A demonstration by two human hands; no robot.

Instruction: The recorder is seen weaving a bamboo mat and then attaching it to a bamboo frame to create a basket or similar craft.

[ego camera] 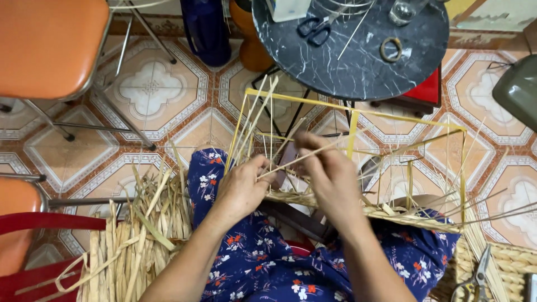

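Note:
A yellow wire frame (358, 109) shaped like a box rests on my lap, with thin straw stakes standing in it and a woven straw band (414, 218) along its lower edge. My left hand (241, 187) grips the near left side of the weave, fingers curled on the straw. My right hand (330, 173) pinches a long pale straw strand (313, 154) that runs across between both hands. My legs wear blue floral cloth (263, 263).
A bundle of dried straw strips (140, 235) lies at my left. A round dark marble table (358, 50) with scissors (314, 28), a ring and a glass stands ahead. Orange chairs (50, 45) are at left. Pliers (475, 277) lie on a woven piece at lower right.

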